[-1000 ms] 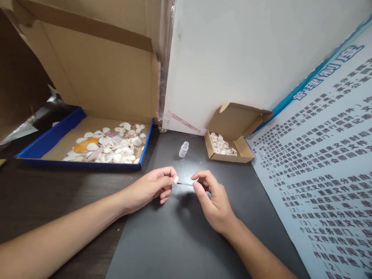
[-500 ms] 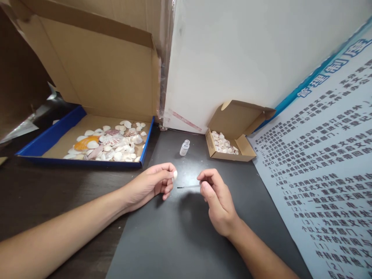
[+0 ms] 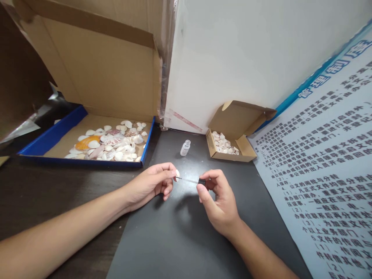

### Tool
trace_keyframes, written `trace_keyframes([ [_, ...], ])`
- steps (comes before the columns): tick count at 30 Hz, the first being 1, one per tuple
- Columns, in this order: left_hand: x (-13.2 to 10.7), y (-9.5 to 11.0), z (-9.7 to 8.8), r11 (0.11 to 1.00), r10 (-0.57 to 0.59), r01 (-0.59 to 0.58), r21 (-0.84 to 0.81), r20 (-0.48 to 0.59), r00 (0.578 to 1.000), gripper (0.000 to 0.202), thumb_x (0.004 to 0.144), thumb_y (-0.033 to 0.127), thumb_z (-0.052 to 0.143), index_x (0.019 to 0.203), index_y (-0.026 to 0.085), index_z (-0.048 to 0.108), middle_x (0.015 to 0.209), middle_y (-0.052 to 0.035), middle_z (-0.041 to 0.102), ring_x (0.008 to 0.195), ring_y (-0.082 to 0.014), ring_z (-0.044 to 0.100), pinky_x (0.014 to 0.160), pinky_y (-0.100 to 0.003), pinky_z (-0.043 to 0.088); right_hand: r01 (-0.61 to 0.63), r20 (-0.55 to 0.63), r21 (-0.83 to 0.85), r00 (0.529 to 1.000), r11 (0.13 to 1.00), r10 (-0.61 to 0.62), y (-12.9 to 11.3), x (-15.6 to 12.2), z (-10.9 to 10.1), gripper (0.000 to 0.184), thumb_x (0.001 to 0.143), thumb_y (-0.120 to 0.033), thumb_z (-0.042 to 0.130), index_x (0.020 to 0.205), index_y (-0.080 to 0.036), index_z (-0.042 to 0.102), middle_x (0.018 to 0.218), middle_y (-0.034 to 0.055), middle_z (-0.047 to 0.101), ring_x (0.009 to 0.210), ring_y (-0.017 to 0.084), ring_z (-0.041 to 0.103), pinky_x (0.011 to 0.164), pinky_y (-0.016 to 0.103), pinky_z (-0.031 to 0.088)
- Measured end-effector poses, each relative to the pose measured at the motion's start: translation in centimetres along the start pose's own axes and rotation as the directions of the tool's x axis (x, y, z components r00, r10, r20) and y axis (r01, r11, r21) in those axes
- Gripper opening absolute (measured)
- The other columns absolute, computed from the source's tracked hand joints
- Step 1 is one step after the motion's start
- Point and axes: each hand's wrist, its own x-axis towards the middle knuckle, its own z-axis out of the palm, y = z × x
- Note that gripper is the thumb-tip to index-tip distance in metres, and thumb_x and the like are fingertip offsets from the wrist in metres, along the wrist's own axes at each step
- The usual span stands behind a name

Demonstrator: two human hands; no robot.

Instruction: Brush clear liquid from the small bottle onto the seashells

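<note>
My left hand [image 3: 151, 185] pinches a small white shell [image 3: 177, 173] between thumb and fingertips, just above the dark mat. My right hand [image 3: 216, 197] grips the black cap [image 3: 201, 181] of a thin brush applicator [image 3: 187, 179], and the brush tip touches the shell. A small clear vial [image 3: 185, 147] stands open on the mat beyond both hands.
A blue-edged cardboard tray [image 3: 49, 137] at the left holds several shells [image 3: 113, 141]. A small open carton [image 3: 232, 133] of little shells sits at the back right. A white wall panel stands behind, and a printed poster [image 3: 325, 166] covers the right side.
My right hand drew the brush away from the shell, then brought it back until the tip touches the shell again. The left hand has barely moved.
</note>
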Motion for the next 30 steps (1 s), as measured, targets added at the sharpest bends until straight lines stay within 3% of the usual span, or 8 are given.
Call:
trace_keyframes([
  [6,-0.05,0.06,0.06,1.000,0.019,-0.019,0.004,0.002,1.000,0.020,0.086,0.032,0.064,0.078,0.016,0.054,0.054,0.0033,0.049,0.048,-0.0075,0.043,0.048,-0.019,0.044,0.026,0.022,-0.065,0.999,0.998,-0.024,-0.09,0.15,-0.23,0.011,0.088,-0.018,0.058,0.092,-0.022,0.049,0.067,-0.0061,0.049,0.055,0.009,0.049,0.055,0.022,0.042],
  [12,-0.14,0.21,0.24,1.000,0.011,-0.011,0.006,-0.010,1.000,0.019,0.086,0.030,0.063,0.077,0.017,0.053,0.052,0.0034,0.047,0.048,-0.0084,0.042,0.048,-0.020,0.044,0.049,-0.015,-0.049,0.999,0.998,-0.049,-0.03,0.09,-0.19,0.012,0.088,-0.019,0.058,0.096,-0.023,0.048,0.065,-0.0068,0.048,0.054,0.009,0.049,0.055,0.023,0.042],
  [17,-0.14,0.16,0.13,1.000,0.016,-0.016,0.006,0.003,1.000,0.016,0.086,0.029,0.061,0.078,0.017,0.054,0.052,0.0032,0.047,0.048,-0.0082,0.041,0.047,-0.019,0.041,0.032,0.039,-0.061,0.999,0.998,-0.030,-0.22,0.08,-0.36,0.011,0.086,-0.017,0.058,0.090,-0.022,0.048,0.065,-0.0066,0.048,0.053,0.009,0.048,0.054,0.023,0.042],
  [21,-0.15,0.12,0.05,1.000,0.010,-0.010,-0.001,-0.007,1.000,0.014,0.086,0.027,0.060,0.079,0.017,0.053,0.055,0.0037,0.045,0.048,-0.0079,0.040,0.045,-0.019,0.037,0.053,-0.007,-0.060,0.999,0.997,-0.053,-0.33,0.03,-0.40,0.011,0.087,-0.019,0.057,0.094,-0.022,0.049,0.064,-0.0067,0.048,0.054,0.009,0.049,0.055,0.023,0.043],
  [25,-0.22,0.23,0.08,0.999,0.005,-0.006,-0.034,-0.009,1.000,0.014,0.084,0.024,0.058,0.075,0.016,0.051,0.060,0.0035,0.043,0.049,-0.0076,0.040,0.045,-0.019,0.035,0.045,0.057,-0.135,0.998,0.990,-0.038,-0.44,0.06,-0.26,0.014,0.083,-0.017,0.060,0.086,-0.022,0.048,0.063,-0.0066,0.047,0.051,0.009,0.046,0.050,0.022,0.040],
  [30,-0.25,0.35,0.21,0.999,-0.014,0.014,-0.051,0.006,1.000,0.011,0.084,0.019,0.052,0.074,0.016,0.050,0.058,0.0039,0.040,0.049,-0.0077,0.038,0.045,-0.019,0.032,0.083,0.006,-0.077,0.997,0.994,-0.083,-0.33,0.11,-0.15,0.012,0.087,-0.018,0.058,0.096,-0.022,0.050,0.064,-0.0063,0.049,0.054,0.010,0.050,0.055,0.023,0.044],
])
